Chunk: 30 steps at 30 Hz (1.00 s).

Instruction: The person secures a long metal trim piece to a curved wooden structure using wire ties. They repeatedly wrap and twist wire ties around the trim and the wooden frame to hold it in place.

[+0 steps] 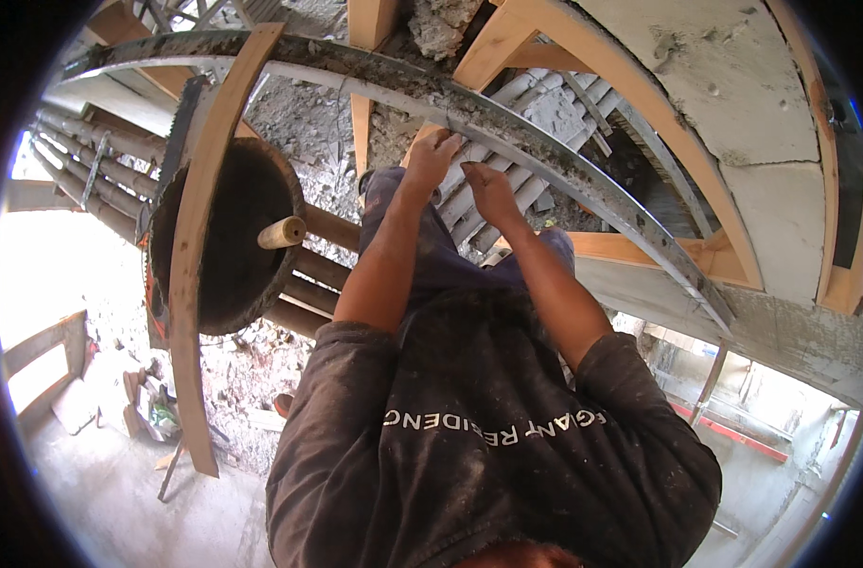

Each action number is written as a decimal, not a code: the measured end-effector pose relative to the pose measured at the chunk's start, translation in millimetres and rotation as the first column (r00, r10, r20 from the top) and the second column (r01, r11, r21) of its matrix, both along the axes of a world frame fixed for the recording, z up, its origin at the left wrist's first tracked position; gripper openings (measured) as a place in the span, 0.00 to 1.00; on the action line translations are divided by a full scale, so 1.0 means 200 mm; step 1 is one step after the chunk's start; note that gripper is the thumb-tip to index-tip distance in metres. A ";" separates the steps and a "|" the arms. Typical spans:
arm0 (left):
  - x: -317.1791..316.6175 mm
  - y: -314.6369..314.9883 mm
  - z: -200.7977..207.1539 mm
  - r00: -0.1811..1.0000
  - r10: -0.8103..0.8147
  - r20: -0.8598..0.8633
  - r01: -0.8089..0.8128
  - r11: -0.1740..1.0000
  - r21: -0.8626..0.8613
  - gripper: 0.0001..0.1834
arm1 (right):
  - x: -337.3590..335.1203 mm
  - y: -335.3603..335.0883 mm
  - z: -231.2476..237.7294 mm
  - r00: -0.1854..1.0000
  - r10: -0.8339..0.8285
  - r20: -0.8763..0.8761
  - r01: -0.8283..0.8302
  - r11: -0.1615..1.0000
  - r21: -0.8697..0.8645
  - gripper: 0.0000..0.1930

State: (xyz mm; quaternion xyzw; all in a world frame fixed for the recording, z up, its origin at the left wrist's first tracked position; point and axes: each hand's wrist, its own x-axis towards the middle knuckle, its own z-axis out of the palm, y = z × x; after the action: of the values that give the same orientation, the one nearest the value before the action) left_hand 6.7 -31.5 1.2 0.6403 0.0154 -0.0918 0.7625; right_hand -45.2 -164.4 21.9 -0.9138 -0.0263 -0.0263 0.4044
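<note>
My left hand (430, 163) is raised in front of me, its fingers bent in beside the end of a short wooden piece (415, 144), just below a long metal bar (536, 133) crusted with mortar. What lies in those fingers is hidden. A little to the right, my right hand (491, 194) is closed, with thumb and fingers pressed together; anything in its grip is too small to make out. The two hands are close but apart. Beneath them run several grey round poles (460, 201) laid side by side.
At left is a round black basin (247, 180) with a long wooden plank (202, 218) across it and a wooden handle (282, 233) sticking out. A toothed saw blade (178, 128) stands behind the plank. Wooden framing (678, 123) surrounds concrete at right. Rubble (304, 118) covers the far ground.
</note>
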 end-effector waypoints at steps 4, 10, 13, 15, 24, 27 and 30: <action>0.01 -0.05 0.00 0.981 -0.012 -0.192 -0.030 0.975 -0.218 0.15 | -0.03 0.03 -0.03 0.986 -0.063 -0.152 0.058 0.998 -0.039 0.16; 0.03 -0.02 -0.05 0.988 -0.044 -0.149 -0.001 0.956 -0.292 0.13 | -0.12 -0.01 0.00 0.959 -0.214 -0.185 0.226 0.973 0.045 0.16; 0.06 0.04 -0.09 0.980 -0.143 -0.137 0.108 0.966 -0.233 0.14 | -0.13 0.03 0.06 0.972 -0.232 0.037 0.226 0.968 0.112 0.11; 0.07 0.06 -0.11 0.968 -0.178 -0.176 0.124 0.952 -0.279 0.14 | -0.12 0.09 0.12 0.978 -0.184 -0.093 0.192 0.978 0.084 0.09; 0.06 0.02 -0.02 0.964 -0.208 -0.164 0.167 0.958 -0.233 0.16 | -0.24 0.22 0.16 0.936 -0.321 -0.146 0.327 0.945 0.019 0.10; 0.03 -0.01 -0.03 0.987 -0.139 -0.076 0.136 0.990 -0.043 0.16 | -0.38 0.02 0.16 0.955 -0.277 -0.108 0.286 0.955 0.078 0.11; 0.03 -0.01 -0.03 0.997 -0.066 0.044 0.058 0.986 0.157 0.19 | -0.62 -0.20 0.19 0.894 -0.444 0.060 0.439 0.894 0.089 0.14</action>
State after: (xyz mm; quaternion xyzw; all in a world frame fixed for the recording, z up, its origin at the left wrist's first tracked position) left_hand 12.0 -34.2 -5.0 0.7002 -0.0162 -0.0984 0.7069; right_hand -168.4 -203.9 59.6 -0.8788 0.1669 -0.1543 0.4195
